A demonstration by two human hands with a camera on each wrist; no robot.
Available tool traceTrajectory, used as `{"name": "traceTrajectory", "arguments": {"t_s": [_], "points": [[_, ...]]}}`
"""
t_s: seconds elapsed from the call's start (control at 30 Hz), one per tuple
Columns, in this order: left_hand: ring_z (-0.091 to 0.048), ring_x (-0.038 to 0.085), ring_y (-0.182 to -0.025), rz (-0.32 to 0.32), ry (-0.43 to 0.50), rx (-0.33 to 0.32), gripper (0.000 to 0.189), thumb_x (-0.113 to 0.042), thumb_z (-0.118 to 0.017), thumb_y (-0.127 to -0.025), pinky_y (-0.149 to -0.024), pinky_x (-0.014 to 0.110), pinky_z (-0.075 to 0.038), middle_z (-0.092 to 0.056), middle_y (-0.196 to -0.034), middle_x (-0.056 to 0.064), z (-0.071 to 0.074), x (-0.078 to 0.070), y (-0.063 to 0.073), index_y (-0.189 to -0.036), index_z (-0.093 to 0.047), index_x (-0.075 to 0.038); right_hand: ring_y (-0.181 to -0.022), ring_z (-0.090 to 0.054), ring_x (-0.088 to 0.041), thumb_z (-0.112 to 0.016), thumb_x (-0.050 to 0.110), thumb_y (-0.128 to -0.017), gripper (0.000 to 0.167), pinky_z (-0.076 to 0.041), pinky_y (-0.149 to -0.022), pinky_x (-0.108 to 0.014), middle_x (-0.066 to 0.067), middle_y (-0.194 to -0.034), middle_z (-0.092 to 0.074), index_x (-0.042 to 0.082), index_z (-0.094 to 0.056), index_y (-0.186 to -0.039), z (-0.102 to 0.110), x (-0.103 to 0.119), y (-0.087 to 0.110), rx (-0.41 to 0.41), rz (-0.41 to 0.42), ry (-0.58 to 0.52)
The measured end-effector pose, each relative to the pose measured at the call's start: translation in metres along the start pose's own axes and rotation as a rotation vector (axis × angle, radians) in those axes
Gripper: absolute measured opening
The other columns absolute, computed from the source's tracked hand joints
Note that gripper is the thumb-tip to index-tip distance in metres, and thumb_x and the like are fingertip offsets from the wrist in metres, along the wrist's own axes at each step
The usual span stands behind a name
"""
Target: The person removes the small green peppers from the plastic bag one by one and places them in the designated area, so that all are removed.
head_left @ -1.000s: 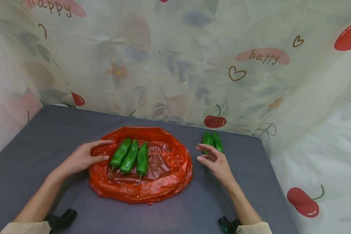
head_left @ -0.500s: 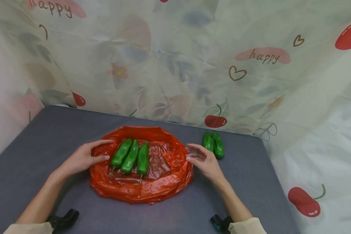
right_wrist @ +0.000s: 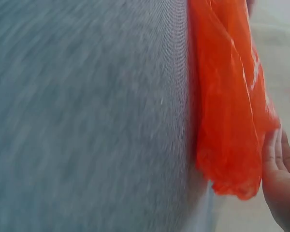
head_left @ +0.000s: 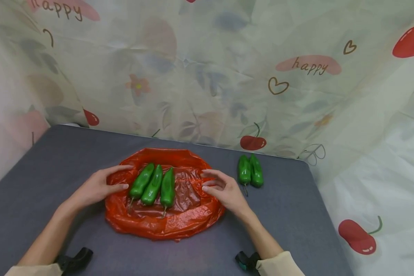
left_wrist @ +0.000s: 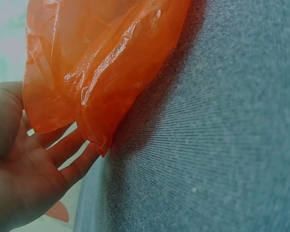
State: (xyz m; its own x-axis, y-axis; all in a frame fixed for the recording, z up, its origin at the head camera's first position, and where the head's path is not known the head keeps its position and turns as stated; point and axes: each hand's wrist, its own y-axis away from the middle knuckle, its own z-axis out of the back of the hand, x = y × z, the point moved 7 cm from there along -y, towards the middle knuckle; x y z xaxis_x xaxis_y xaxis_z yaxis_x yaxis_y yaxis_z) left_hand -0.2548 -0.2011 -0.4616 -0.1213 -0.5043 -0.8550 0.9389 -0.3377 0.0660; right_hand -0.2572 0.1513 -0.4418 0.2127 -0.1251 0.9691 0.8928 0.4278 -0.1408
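Observation:
A red plastic bag lies spread wide on the table with its rim rolled into an oval. Inside, towards its left, three green peppers lie side by side. At the bag's left rim is my left hand, thumb and fingers apart and touching the plastic; the left wrist view shows its fingers partly hidden behind the bag. My right hand hovers over the right rim, fingers loosely bent, with nothing in it. Two more green peppers rest on the table beyond it, to the right.
The dark grey table runs back to a patterned curtain that hangs along its far edge and right side. A black strap device sits at the left wrist, another at the right.
My right hand has moved left, away from in front of the two peppers on the table, to over the bag's right rim. The left hand and the peppers have stayed put.

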Motion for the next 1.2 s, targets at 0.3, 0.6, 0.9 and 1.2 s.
{"name": "traceTrajectory", "arguments": {"t_s": [0.3, 0.6, 0.9, 1.2], "points": [[-0.066, 0.02, -0.06, 0.005, 0.013, 0.013, 0.057, -0.026, -0.069, -0.095, -0.06, 0.033, -0.057, -0.061, -0.113, 0.022, 0.0, 0.0, 0.001, -0.146, -0.048, -0.011, -0.111, -0.063, -0.033, -0.07, 0.006, -0.092, 0.047, -0.055, -0.081, -0.026, -0.016, -0.136, -0.057, 0.004, -0.056, -0.138, -0.019, -0.002, -0.006, 0.002, -0.112, 0.027], [-0.066, 0.021, -0.06, 0.0, 0.032, 0.025, 0.059, -0.026, -0.069, -0.095, -0.058, 0.033, -0.057, -0.061, -0.112, 0.021, -0.001, -0.002, 0.001, -0.147, -0.046, -0.01, -0.108, -0.066, -0.028, -0.073, 0.011, -0.092, 0.049, -0.055, -0.079, -0.026, -0.013, -0.135, -0.058, 0.005, -0.057, -0.137, -0.037, -0.005, -0.01, 0.043, -0.141, 0.063], [-0.065, 0.019, -0.058, -0.011, 0.004, 0.018, 0.057, -0.026, -0.069, -0.095, -0.057, 0.032, -0.056, -0.062, -0.108, 0.018, -0.001, 0.001, 0.002, -0.146, -0.047, -0.01, -0.104, -0.068, -0.023, -0.073, 0.018, -0.092, 0.047, -0.056, -0.08, -0.028, -0.014, -0.13, -0.062, 0.009, -0.059, -0.137, -0.052, -0.005, -0.016, 0.071, -0.114, 0.108], [-0.066, 0.021, -0.058, -0.012, 0.024, 0.015, 0.056, -0.027, -0.069, -0.095, -0.058, 0.033, -0.057, -0.062, -0.107, 0.019, -0.003, 0.003, -0.001, -0.145, -0.048, -0.012, -0.101, -0.069, -0.022, -0.073, 0.02, -0.092, 0.051, -0.057, -0.076, -0.029, -0.016, -0.123, -0.065, 0.013, -0.057, -0.14, -0.064, -0.007, -0.02, 0.107, -0.172, 0.131]]}}
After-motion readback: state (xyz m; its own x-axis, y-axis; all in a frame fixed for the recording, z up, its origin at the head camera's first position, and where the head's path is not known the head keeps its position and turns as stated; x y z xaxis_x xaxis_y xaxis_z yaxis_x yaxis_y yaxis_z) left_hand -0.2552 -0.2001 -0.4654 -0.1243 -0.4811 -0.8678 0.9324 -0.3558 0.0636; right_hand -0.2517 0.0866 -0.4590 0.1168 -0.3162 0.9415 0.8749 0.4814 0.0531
